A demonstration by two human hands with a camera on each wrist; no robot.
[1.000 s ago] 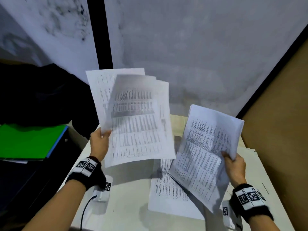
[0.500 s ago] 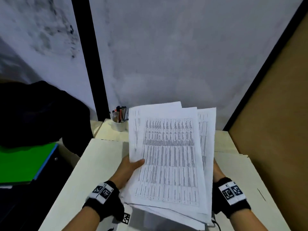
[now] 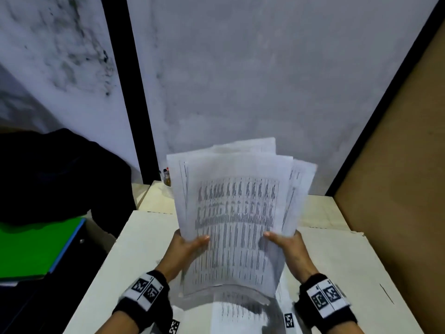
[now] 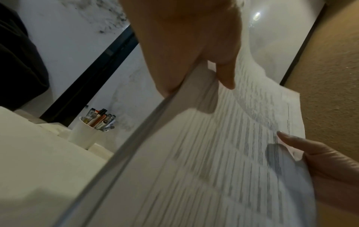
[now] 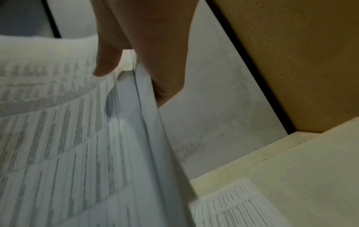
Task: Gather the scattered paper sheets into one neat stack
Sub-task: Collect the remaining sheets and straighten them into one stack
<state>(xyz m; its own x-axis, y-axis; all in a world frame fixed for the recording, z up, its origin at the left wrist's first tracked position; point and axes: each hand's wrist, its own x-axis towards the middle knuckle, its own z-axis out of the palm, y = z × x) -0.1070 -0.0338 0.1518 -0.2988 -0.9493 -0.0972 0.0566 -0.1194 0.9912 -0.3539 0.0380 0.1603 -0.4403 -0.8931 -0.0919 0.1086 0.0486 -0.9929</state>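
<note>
A loose bundle of printed paper sheets [image 3: 236, 213] stands nearly upright above the cream table [image 3: 134, 256], its top edges fanned and uneven. My left hand [image 3: 186, 247] grips the bundle's left side, thumb on the front page. My right hand [image 3: 286, 242] grips the right side the same way. In the left wrist view the left thumb presses the paper bundle [image 4: 213, 161], and in the right wrist view the right thumb lies on the paper bundle [image 5: 68, 138]. One more printed sheet [image 3: 238, 314] lies flat on the table under the bundle; this flat sheet [image 5: 239, 204] also shows by the right wrist.
A white cup of pens [image 4: 85, 133] stands at the table's back left corner. A brown board [image 3: 397, 165] walls the right side. A green folder [image 3: 31, 249] and dark cloth [image 3: 55, 174] lie left of the table. A grey wall [image 3: 240, 80] is behind.
Two separate handfuls were brought together into one bundle. Since then both hands have tilted it upright, and the right thumb has come round onto the front page.
</note>
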